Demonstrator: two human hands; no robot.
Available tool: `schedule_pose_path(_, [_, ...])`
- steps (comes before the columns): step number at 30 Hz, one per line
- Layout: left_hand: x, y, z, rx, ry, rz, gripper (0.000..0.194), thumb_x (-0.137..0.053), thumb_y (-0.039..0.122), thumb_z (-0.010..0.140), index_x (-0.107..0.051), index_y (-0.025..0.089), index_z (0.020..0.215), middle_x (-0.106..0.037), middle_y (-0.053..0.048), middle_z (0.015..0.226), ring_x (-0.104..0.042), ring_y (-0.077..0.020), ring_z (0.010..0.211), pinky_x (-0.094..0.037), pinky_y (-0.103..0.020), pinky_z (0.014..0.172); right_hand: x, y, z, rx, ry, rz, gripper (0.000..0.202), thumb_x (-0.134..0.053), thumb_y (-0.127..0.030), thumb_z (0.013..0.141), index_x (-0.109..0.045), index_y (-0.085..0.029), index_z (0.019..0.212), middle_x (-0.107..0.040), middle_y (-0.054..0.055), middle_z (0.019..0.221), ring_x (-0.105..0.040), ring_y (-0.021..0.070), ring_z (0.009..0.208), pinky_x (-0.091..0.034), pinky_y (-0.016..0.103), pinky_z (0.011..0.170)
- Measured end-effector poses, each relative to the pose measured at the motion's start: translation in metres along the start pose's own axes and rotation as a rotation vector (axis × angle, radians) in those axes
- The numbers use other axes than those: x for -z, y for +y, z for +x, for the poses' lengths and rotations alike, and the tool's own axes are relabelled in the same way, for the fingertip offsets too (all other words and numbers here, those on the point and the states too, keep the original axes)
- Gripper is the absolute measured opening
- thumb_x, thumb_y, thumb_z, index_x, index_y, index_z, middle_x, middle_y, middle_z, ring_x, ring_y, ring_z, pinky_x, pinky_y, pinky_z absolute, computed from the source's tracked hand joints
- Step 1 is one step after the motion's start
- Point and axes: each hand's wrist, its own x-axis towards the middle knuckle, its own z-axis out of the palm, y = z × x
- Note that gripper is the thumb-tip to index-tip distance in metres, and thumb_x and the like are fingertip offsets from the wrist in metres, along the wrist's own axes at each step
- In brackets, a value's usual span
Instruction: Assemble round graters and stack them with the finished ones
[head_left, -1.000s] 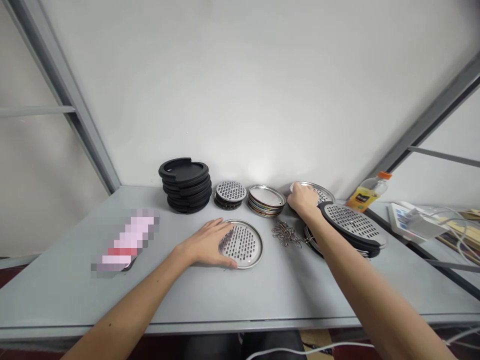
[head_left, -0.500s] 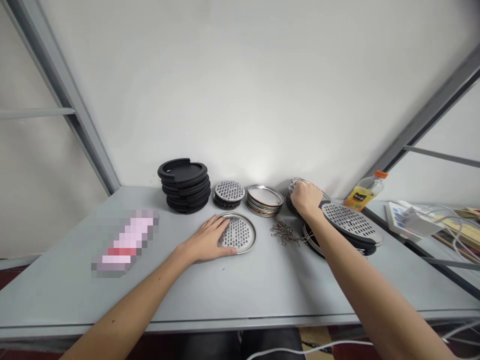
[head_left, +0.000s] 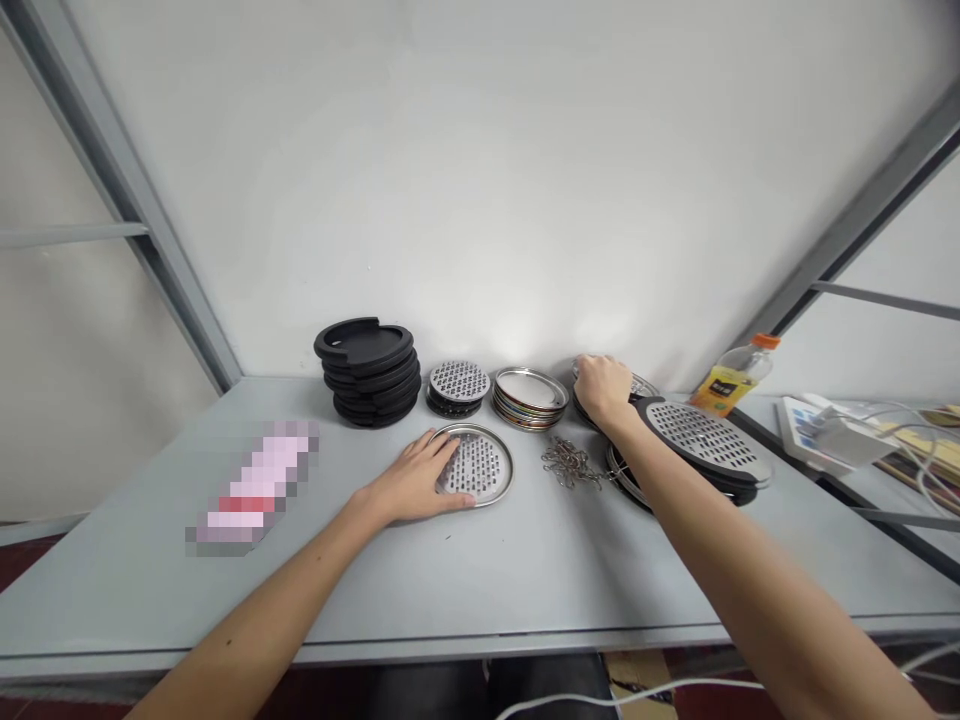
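Observation:
My left hand point(head_left: 424, 480) lies with its fingers spread over the left side of a round metal grater disc with a raised rim point(head_left: 484, 470), the thumb along its near edge. At the back right, my right hand point(head_left: 604, 388) is closed above a stack of round metal discs point(head_left: 646, 390). Its fingertips are turned away, so I cannot make out what they hold. Beside the right forearm sits a black ring-shaped holder topped by a perforated grater disc point(head_left: 701, 435). Small bent metal clips point(head_left: 570, 463) lie in a pile between the hands.
Black ring-shaped holders point(head_left: 369, 375) are stacked at the back left. Grater discs point(head_left: 459, 385) and rimmed metal plates point(head_left: 531, 397) stand in stacks by the wall. A bottle point(head_left: 731, 378) and a white power strip point(head_left: 814, 435) are on the right. A pixelated pink object point(head_left: 259, 480) lies left.
My right hand has shifted slightly left over the back-right stack and stays closed. The left hand keeps its place on the grater disc. The camera view has moved a little.

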Motion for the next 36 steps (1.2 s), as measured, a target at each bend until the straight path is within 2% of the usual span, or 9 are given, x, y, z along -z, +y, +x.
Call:
schedule_pose_path(4, [0.001,0.002,0.000,-0.004,0.010,-0.010,0.100,-0.047,0.079,0.075,-0.025,0.017,0.150,-0.024,-0.013,0.156,-0.016,-0.0353,0.144,-0.022,-0.050,0.115,-0.001,0.003,0.002,0.017,0.019,0.002,0.025,-0.047,-0.005,0.081,-0.068,-0.010,0.093,-0.071,0.017,0.091,-0.063,0.0258,0.092,-0.038,0.030,0.071])
schedule_pose_path(10, [0.002,0.002,0.000,-0.013,0.012,-0.004,0.099,-0.048,0.078,0.076,-0.024,0.018,0.150,-0.023,-0.013,0.156,-0.016,-0.0351,0.144,-0.022,-0.050,0.115,0.000,0.025,0.010,-0.189,0.105,0.154,0.030,-0.048,-0.011,0.083,-0.070,-0.014,0.104,-0.071,0.016,0.093,-0.061,0.0266,0.090,-0.038,0.031,0.068])
schedule_pose_path(17, [0.003,0.003,-0.001,-0.003,0.006,-0.011,0.100,-0.048,0.079,0.075,-0.024,0.019,0.150,-0.023,-0.014,0.156,-0.017,-0.0355,0.144,-0.023,-0.051,0.114,0.007,0.039,0.015,-0.260,0.168,0.288,0.032,-0.047,-0.015,0.086,-0.072,-0.015,0.105,-0.070,0.018,0.096,-0.061,0.0272,0.086,-0.038,0.033,0.068])
schedule_pose_path(24, [0.006,0.005,-0.002,0.015,-0.017,-0.014,0.102,-0.047,0.080,0.074,-0.022,0.018,0.151,-0.021,-0.013,0.157,-0.015,-0.0350,0.144,-0.021,-0.050,0.115,0.004,0.030,0.011,0.018,0.103,0.206,0.029,-0.048,-0.005,0.078,-0.075,-0.013,0.088,-0.072,0.014,0.084,-0.060,0.0252,0.083,-0.037,0.031,0.069])
schedule_pose_path(31, [0.009,0.005,-0.002,0.006,-0.028,-0.032,0.101,-0.049,0.079,0.074,-0.023,0.018,0.150,-0.023,-0.011,0.157,-0.016,-0.0347,0.144,-0.021,-0.049,0.116,0.004,0.029,0.010,0.108,0.089,0.128,0.027,-0.049,-0.003,0.074,-0.073,-0.011,0.082,-0.072,0.014,0.082,-0.057,0.0246,0.082,-0.036,0.031,0.070])
schedule_pose_path(36, [0.008,0.006,-0.002,0.003,-0.029,-0.029,0.102,-0.048,0.079,0.074,-0.023,0.017,0.151,-0.023,-0.012,0.157,-0.015,-0.0349,0.144,-0.021,-0.049,0.116,0.008,0.027,0.006,0.199,0.111,0.058,0.025,-0.047,-0.006,0.077,-0.072,-0.010,0.076,-0.070,0.015,0.083,-0.055,0.0263,0.087,-0.036,0.032,0.074])
